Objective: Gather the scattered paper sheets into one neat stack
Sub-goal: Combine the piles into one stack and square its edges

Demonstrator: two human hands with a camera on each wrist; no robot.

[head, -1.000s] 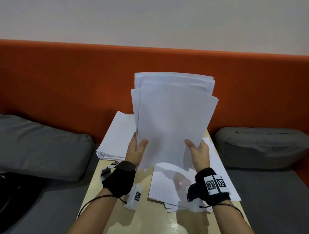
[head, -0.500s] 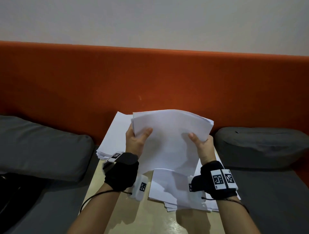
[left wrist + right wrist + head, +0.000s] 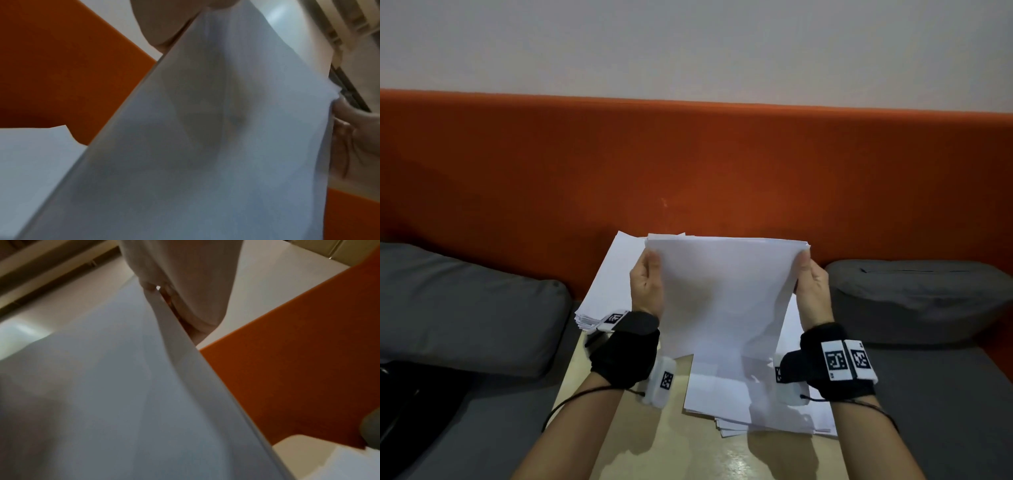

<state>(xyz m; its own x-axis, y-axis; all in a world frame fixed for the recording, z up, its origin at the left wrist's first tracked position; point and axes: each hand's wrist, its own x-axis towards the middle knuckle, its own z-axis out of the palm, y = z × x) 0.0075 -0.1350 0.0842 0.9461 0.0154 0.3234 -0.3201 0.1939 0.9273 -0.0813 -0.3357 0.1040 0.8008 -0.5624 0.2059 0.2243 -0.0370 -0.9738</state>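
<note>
A sheaf (image 3: 726, 294) is gripped mid-frame by the left hand (image 3: 645, 287) and right hand (image 3: 813, 291) – loose sheets (image 3: 739, 401) underneath are shown only from the head, wrist views being all paper – blurry.

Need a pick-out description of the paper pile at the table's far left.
Find the orange backrest, then the light wooden table below it. At its far-left corner, beside the left grey cushion, lies the far-left pile: flat, unheld, partly hidden by the left hand.
</note>
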